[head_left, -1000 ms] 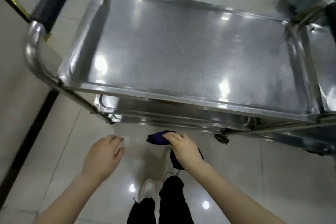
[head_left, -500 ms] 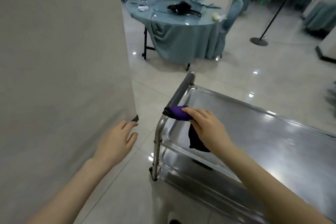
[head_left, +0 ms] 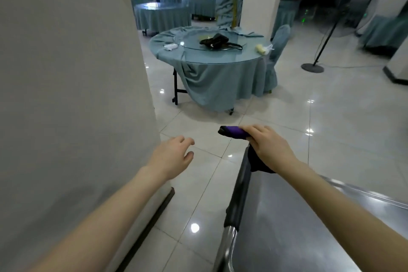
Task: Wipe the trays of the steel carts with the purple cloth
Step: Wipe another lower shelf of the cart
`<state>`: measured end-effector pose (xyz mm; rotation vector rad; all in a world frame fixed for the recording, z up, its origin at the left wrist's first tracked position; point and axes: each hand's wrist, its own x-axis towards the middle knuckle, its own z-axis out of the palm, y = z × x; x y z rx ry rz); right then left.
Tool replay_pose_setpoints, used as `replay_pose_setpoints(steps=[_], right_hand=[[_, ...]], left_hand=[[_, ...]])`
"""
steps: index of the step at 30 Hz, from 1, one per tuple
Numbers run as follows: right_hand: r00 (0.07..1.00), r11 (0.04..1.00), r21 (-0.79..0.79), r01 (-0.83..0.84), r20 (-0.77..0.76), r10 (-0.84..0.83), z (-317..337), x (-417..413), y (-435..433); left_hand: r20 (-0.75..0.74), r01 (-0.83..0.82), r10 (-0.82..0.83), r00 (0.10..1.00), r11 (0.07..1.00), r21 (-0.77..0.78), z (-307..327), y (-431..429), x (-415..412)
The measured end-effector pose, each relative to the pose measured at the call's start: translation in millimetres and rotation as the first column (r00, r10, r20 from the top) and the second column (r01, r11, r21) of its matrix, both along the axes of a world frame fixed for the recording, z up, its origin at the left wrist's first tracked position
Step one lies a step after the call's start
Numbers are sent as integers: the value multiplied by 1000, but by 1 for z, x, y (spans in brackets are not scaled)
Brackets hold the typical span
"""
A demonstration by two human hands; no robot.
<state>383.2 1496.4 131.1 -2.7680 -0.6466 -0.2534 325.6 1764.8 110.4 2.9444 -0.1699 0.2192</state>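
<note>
My right hand [head_left: 268, 147] grips the purple cloth [head_left: 234, 132]; one folded end sticks out to the left of my fingers and a dark part hangs below my palm. Under that hand lies the steel cart's top tray [head_left: 298, 227], seen at the lower right, with its dark padded handle bar [head_left: 239, 196] running along the tray's left end. My left hand [head_left: 174, 157] hovers over the floor left of the cart, fingers relaxed and holding nothing.
A pale wall [head_left: 72, 95] fills the left side, close to my left arm. Ahead stands a round table [head_left: 212, 66] with a teal cloth and a black bag on it. A covered chair [head_left: 276, 51] and a pole stand [head_left: 313, 66] are farther right on the tiled floor.
My view has swung up from the cart's trays to the room ahead. My right hand with the cloth now sits above the cart's handle end, and my left hand stays empty.
</note>
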Motion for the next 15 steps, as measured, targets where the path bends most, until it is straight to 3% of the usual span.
replay_pose_setpoints(steps=[8,15], right_hand=[[960,960,-23,280,-25,-280,-17,94,-3],[792,797,-9,604,-113,-601,-30,146,-27]], left_hand=[[15,212,-213,977,974,83,-15,17,162],[16,440,-442,897,895,69,-27,9,293]])
